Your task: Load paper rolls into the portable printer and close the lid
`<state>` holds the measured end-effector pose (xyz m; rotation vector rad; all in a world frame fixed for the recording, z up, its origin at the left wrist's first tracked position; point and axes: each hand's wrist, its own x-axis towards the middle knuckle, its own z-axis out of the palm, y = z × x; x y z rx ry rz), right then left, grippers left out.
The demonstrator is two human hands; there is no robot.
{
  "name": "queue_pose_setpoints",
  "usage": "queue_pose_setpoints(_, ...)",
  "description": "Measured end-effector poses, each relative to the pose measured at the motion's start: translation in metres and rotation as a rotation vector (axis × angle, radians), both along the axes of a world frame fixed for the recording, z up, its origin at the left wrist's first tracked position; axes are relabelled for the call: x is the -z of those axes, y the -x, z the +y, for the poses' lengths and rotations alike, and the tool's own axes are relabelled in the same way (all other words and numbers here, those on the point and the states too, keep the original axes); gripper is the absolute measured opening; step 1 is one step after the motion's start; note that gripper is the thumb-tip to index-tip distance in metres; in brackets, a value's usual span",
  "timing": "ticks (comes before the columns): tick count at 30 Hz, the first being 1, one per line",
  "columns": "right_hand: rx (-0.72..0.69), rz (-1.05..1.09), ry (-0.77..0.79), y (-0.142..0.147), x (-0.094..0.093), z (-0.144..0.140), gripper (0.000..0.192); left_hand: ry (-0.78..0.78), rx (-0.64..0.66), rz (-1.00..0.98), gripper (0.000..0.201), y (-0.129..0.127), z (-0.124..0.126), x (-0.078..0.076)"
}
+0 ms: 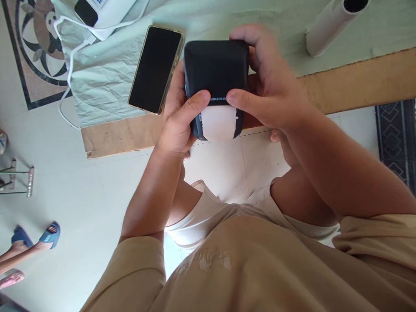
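A dark label printer (217, 65) with small NIIMBOT lettering is held up between both hands, just over the table's front edge. From its near end a piece of white label paper (219, 123) sticks out. My left hand (182, 108) is closed round the printer's left side, thumb on top beside the lettering. My right hand (266, 82) grips the other side, its thumb at the lettering and its index finger at the far right corner. The undersides of the fingers are partly hidden. Close by my left hand lies a black-screened phone (156, 69) in a clear case.
A pale green cloth (107, 82) covers the table, with a bare wooden edge (123, 136) in front. A white tube (334, 28) stands at the back right. At the back left are a white device (113, 15) and a looping white cable (69, 65). Another person's slippered feet (50, 236) show lower left.
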<state>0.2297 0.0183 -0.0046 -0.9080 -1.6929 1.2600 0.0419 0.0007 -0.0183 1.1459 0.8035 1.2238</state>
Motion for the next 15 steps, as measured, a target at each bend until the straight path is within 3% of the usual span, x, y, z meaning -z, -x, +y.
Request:
queue_pose_setpoints(5,0.021,-0.060,-0.009,0.0007,-0.0024,-0.0013,0.065,0.072,-0.039,0.022,0.041,0.0014,0.0001,0.0016)
queue_pose_setpoints(11,0.049,-0.045,-0.005,0.0013,-0.0014,-0.0009,0.063,0.084,-0.038,0.014,0.039,-0.0012,0.0012,-0.0008)
queue_pose_setpoints(15,0.072,-0.048,0.001,0.0010,-0.0018,-0.0026,0.065,0.067,-0.005,-0.112,0.038,-0.0050,0.0052,-0.0035)
